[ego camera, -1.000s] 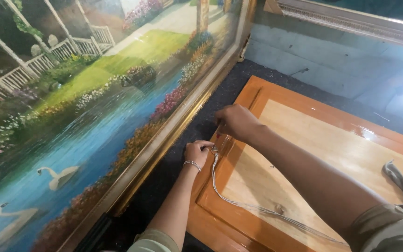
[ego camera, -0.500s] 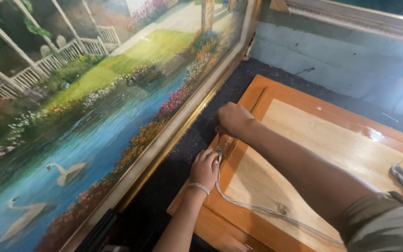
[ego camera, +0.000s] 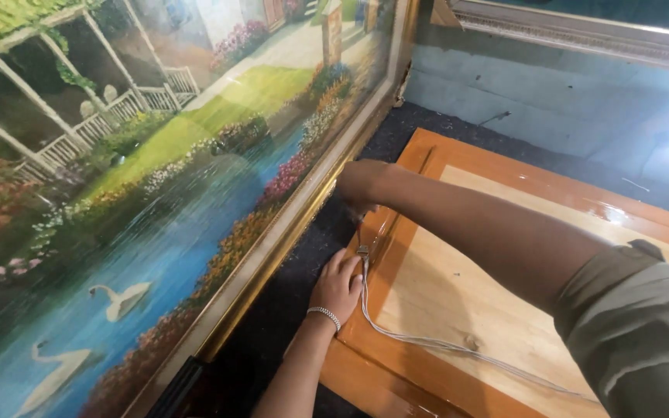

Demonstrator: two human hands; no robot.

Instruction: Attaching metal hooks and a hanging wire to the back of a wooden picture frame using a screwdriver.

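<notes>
Hands work a grey hanging wire (ego camera: 427, 340) on an orange wooden picture frame back (ego camera: 458, 310): left hand (ego camera: 338, 285) pressed flat beside the wire's end, right hand (ego camera: 361, 184) curled, grip unclear; wire lies loose, fastening apparently unfinished.

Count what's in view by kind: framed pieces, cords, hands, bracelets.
Framed pieces: 3 (the landscape painting, the wooden frame lying flat, the pale frame at the top)
Cords: 1 (the grey cord)
Hands: 2 (left hand, right hand)
Bracelets: 1 (bracelet on the left wrist)
Total: 7
</notes>
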